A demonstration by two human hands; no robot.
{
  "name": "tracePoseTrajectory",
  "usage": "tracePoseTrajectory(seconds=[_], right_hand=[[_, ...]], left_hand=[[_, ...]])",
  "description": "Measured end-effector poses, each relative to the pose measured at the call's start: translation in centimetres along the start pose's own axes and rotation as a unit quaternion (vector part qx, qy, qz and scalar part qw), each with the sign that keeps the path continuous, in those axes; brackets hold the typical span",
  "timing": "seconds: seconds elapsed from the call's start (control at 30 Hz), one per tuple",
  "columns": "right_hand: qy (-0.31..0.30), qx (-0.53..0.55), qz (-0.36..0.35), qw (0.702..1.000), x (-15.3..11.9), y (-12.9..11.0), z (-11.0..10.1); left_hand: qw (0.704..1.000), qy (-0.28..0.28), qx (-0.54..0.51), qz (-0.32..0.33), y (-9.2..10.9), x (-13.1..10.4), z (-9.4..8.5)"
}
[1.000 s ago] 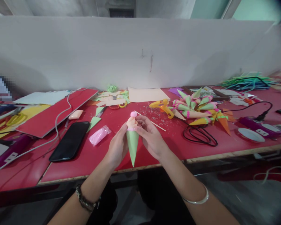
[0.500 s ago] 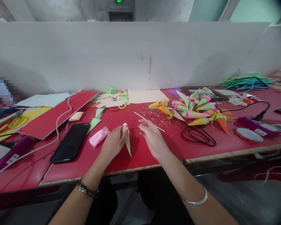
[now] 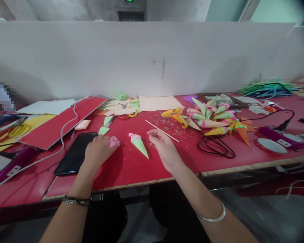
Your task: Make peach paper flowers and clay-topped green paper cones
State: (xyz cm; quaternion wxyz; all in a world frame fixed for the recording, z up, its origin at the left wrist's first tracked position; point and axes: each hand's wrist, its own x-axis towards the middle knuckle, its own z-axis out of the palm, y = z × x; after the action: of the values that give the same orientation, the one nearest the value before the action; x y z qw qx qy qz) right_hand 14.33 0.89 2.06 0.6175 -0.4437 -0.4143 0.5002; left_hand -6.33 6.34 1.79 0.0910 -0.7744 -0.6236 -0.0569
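A small paper ice cream cone (image 3: 140, 145), pale green with a pink ruffled top and a pink ball, lies on the red table between my hands. My left hand (image 3: 98, 150) is closed over a pink packet of what looks like modelling clay (image 3: 114, 141), beside a black phone (image 3: 76, 152). Its fingertips are partly hidden. To the right of the cone, my right hand (image 3: 164, 148) hovers with loosely curled fingers apart and nothing visible in them. Just beyond it lies a thin wooden stick (image 3: 163, 131).
A yellow glue gun (image 3: 174, 116) with a black cord (image 3: 215, 148) lies near a pile of paper cones (image 3: 207, 114). Green paper pieces (image 3: 103, 130), a peach packet (image 3: 82, 125) and a red board (image 3: 60, 123) are at left. Purple power strips (image 3: 278, 135) sit at both sides.
My left hand has let go of the cone, which now lies on the table, and has moved left onto the pink packet. My right hand has barely moved.
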Motion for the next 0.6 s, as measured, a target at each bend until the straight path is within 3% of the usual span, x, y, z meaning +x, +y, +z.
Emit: tracePoseTrajectory(seconds=[0.13,0.27,0.4,0.6], right_hand=[[-0.02,-0.038,-0.04,0.998,-0.4,-0.5,0.4],[-0.078,-0.096,-0.124,0.985,-0.9,-1.0,0.7],[-0.113,-0.154,-0.182,0.964,-1.3,-1.1,0.7],[-0.097,-0.312,-0.237,0.915,-1.5,-1.0,0.8]], left_hand=[[0.988,0.048,-0.128,0.069,0.7,0.3,-0.6],[0.94,0.103,-0.28,0.168,2.3,-0.2,-2.4],[0.925,0.113,-0.293,0.217,3.6,-0.9,-3.2],[0.922,0.132,-0.263,0.253,3.9,-1.1,-2.7]])
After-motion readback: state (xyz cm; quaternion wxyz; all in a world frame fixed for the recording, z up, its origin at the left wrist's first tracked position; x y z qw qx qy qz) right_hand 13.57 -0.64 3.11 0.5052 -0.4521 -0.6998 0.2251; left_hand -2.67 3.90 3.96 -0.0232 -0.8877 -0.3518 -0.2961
